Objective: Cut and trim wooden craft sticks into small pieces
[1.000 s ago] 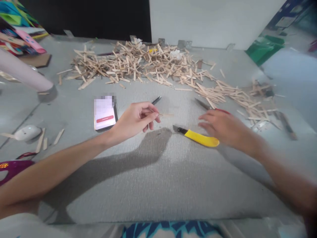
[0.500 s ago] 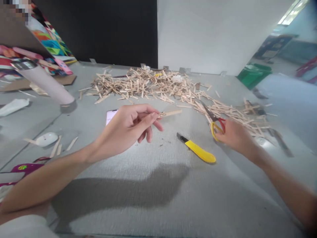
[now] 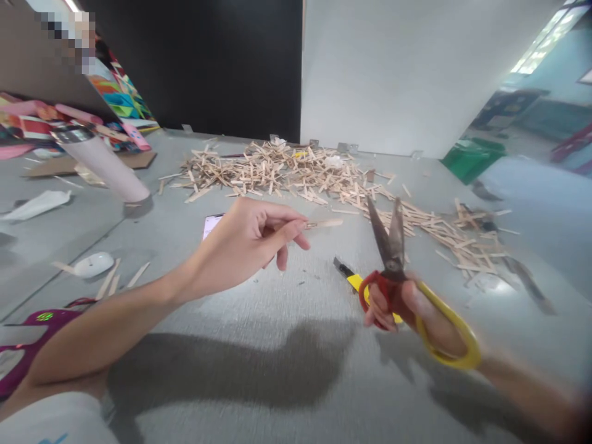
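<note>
Between the thumb and fingers of my left hand is a thin flat wooden stick, pointing right. A small dark-outlined mark shows on it near my fingertips. My right hand grips a pair of scissors with one red and one yellow handle loop. Their blades are spread and point up, away from me, to the right of the stick. Under the scissors lies a yellow utility knife, partly hidden by the red loop and my fingers. A phone shows in part behind my left hand.
A heap of wooden sticks spreads along the back and right. At left are a tumbler, a white computer mouse, a few loose sticks and a purple device. A green bin stands beyond the right edge.
My right hand has lifted the scissors off the table, brought them nearer and spread the blades, now over the knife. My left hand still holds the stick, hardly moved.
</note>
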Available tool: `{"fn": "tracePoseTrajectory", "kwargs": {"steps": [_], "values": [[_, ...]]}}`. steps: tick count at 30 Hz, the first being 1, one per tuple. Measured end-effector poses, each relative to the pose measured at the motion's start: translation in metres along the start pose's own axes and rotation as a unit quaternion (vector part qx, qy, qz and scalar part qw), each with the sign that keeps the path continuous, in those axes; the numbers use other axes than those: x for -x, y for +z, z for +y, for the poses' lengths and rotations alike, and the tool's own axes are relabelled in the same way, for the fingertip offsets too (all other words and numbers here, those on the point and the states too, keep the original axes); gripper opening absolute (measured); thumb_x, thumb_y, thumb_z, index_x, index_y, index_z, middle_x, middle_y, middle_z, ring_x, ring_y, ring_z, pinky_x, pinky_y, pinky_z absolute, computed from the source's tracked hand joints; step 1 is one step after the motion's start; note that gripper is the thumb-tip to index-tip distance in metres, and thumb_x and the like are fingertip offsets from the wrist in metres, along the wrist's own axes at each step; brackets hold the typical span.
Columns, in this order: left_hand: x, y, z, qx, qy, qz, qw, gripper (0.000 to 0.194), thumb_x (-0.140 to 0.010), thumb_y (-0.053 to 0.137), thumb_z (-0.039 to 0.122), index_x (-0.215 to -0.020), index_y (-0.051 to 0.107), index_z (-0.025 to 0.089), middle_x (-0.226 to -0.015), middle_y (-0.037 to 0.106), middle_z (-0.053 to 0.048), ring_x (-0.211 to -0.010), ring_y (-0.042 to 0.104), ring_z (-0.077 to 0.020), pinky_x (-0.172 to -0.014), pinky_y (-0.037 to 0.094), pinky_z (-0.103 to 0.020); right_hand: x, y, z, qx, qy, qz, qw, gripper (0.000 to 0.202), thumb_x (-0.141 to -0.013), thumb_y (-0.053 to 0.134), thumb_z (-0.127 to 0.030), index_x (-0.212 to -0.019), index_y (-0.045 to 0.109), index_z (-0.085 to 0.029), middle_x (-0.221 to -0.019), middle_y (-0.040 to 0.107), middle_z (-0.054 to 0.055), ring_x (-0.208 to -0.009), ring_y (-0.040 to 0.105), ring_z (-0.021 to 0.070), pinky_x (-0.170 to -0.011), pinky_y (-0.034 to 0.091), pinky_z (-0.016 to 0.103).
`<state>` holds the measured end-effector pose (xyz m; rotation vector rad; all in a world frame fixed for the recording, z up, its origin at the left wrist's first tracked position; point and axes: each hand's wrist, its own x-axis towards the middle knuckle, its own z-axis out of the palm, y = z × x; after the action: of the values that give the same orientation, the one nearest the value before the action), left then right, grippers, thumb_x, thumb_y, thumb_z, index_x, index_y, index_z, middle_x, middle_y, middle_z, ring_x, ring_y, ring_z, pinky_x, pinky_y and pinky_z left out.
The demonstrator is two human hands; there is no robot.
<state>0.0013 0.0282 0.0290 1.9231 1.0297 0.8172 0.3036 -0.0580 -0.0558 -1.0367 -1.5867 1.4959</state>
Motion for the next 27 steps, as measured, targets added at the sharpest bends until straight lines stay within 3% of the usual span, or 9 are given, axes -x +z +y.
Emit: {"fn": "tracePoseTrajectory", "kwargs": {"steps": [2,5,11,17,20,27], "values": [[0.000,0.000,-0.002,-0.003,0.002,-0.002,1.000,0.024,-0.108,0.064,0.029,-0.100,0.084,0.017,-0.092,0.085,-0.006,-0.050,0.067,-0.0090,-0.039,0.044,-0.018,0.005,0.004,-0.002,-0.023,0.027,-0.039,0.999,0.063,-0.110,0.046,-0.076,-0.080,0.062,-0.023,-0.067,0.053,0.001,-0.065,0.058,0.0209,-0.070,0.059,0.037],[0.001,0.000,-0.004,-0.017,0.006,-0.018,1.000,0.028,-0.109,0.063,0.033,-0.100,0.085,0.018,-0.090,0.085,-0.007,-0.049,0.066,-0.0095,-0.040,0.045,-0.020,0.012,0.006,-0.006,-0.026,0.077,-0.059,0.995,0.063,-0.110,0.049,-0.075,-0.082,0.064,-0.020,-0.065,0.057,0.000,-0.061,0.061,0.0181,-0.062,0.053,0.032],[0.006,0.004,0.001,-0.034,0.007,-0.033,0.999,0.031,-0.108,0.063,0.032,-0.090,0.084,0.019,-0.086,0.084,-0.006,-0.049,0.065,-0.0090,-0.040,0.043,-0.019,0.017,0.011,-0.009,-0.054,0.113,-0.015,0.992,0.061,-0.102,0.062,-0.080,-0.084,0.050,-0.024,-0.066,0.060,-0.004,-0.047,0.053,0.0105,-0.049,0.045,0.025],[0.009,0.006,0.005,-0.043,0.018,-0.024,0.999,0.030,-0.108,0.063,0.028,-0.090,0.085,0.019,-0.072,0.078,-0.002,-0.048,0.063,-0.0086,-0.040,0.040,-0.019,0.015,0.012,-0.018,-0.008,0.184,-0.026,0.982,0.073,-0.089,0.062,-0.095,-0.081,0.049,-0.024,-0.062,0.057,-0.003,-0.045,0.050,0.0087,-0.043,0.041,0.022],[0.010,0.007,0.004,-0.050,0.022,-0.025,0.998,0.029,-0.108,0.063,0.029,-0.091,0.085,0.018,-0.076,0.080,-0.003,-0.049,0.063,-0.0084,-0.041,0.041,-0.019,0.016,0.012,-0.019,-0.004,0.210,-0.012,0.978,0.076,-0.085,0.064,-0.098,-0.081,0.048,-0.024,-0.063,0.057,-0.004,-0.044,0.049,0.0082,-0.042,0.041,0.021],[0.010,0.008,0.005,-0.043,0.029,-0.031,0.998,0.026,-0.108,0.064,0.027,-0.093,0.083,0.018,-0.079,0.081,-0.001,-0.051,0.062,-0.0070,-0.045,0.043,-0.017,0.015,0.011,-0.019,-0.021,0.212,-0.011,0.977,0.072,-0.087,0.068,-0.093,-0.085,0.045,-0.025,-0.062,0.055,-0.006,-0.042,0.045,0.0071,-0.040,0.037,0.020]]}}
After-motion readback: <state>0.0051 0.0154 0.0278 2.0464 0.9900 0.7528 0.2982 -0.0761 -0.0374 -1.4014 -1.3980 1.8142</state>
